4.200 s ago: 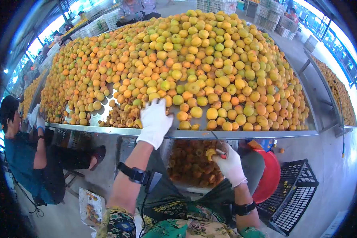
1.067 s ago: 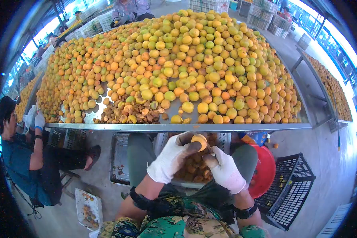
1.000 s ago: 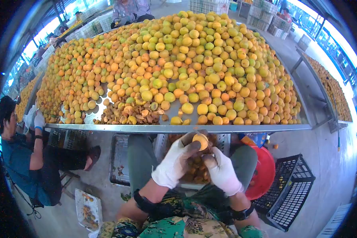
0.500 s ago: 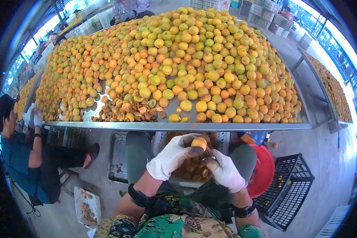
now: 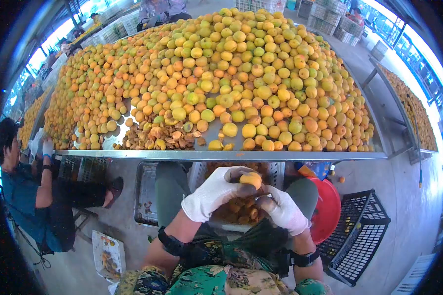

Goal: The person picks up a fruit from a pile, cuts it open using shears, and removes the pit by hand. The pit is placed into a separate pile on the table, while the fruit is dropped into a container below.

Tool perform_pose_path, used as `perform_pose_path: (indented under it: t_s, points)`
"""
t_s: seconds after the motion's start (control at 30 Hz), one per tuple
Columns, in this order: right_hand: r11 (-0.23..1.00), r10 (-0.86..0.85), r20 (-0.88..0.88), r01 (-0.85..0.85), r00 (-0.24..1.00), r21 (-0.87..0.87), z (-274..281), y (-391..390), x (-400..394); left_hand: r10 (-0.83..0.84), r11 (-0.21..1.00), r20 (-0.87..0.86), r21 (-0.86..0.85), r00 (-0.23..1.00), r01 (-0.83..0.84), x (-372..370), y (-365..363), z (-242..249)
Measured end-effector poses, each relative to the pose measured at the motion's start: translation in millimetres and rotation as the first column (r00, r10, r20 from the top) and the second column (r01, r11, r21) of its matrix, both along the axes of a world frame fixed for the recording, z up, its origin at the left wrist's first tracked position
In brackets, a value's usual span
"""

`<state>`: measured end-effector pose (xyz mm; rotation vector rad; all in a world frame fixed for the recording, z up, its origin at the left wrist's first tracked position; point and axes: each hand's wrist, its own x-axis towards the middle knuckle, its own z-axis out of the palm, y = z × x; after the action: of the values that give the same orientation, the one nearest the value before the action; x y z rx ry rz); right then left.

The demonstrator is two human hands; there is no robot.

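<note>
gripping a smooth, rounded, yellow-orange fruit (image 5: 251,180) between thumb and fingers, the white-gloved left hand (image 5: 216,191) is holding it above a pale plastic crate (image 5: 198,173) of brownish-orange fruit pieces (image 5: 242,210), near the long silver metal table edge (image 5: 221,156). the white-gloved right hand (image 5: 285,212) is curling its darkened fingers close beside the fruit (whether it is gripping something slim there, one cannot tell). for good handling, the left fingers should be pressing firmly but gently, as ripe flesh is probably bruising easily, and both hands are best working low over the crate.
</note>
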<state>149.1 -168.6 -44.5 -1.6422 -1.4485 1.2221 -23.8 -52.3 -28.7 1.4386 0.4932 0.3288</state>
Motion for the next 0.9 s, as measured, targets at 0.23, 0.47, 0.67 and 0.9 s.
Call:
perform_pose_path:
  t_s: [0.23,0.47,0.67,0.9]
  points:
    - [0.997,-0.038,-0.094,0.044,0.995,0.063,10.2,-5.4,-1.2,0.135,0.956,0.034,-0.268,0.99,-0.121,-2.5,-4.5,-3.2]
    - [0.984,0.11,-0.085,-0.121,0.99,-0.132,12.4,1.0,20.4,0.01,0.999,-0.028,-0.038,1.0,-0.011,-4.3,4.3,-3.5]
    - [0.717,-0.241,-0.918,0.696,0.315,0.051,16.7,20.2,3.7,0.183,0.748,0.127,-0.662,0.975,-0.054,5.0,-19.0,-30.4]
    - [0.452,-0.106,-0.894,0.822,0.435,0.347,46.5,52.8,-15.0,0.252,0.549,0.191,-0.835,0.949,0.023,14.3,-25.6,-46.6]
